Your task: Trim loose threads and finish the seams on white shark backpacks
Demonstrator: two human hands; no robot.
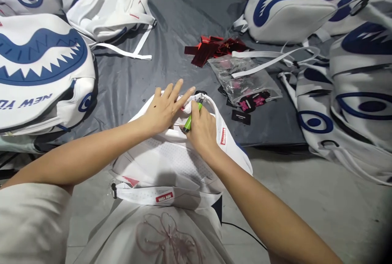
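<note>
A white backpack [171, 166] with red labels lies across my lap and against the table's edge, its straps toward me. My right hand [202, 127] is closed around a small green tool with dark ends [192, 118], perhaps a thread snipper or cutter; its exact kind is unclear. The tool's tip is at the bag's top edge, by the handle. Flat on the white fabric just left of it rests my left hand [165, 109], fingers stretched out and slightly spread. The spot under the tool's tip is partly hidden by my fingers.
White backpacks with blue teeth and eye patterns stand at the left [45, 68] and right [288, 11]. Red foil pieces [214, 47], a clear plastic bag [241, 76] and black tags [241, 117] lie on the dark table cover [171, 31]. A black cable [245, 234] hangs below.
</note>
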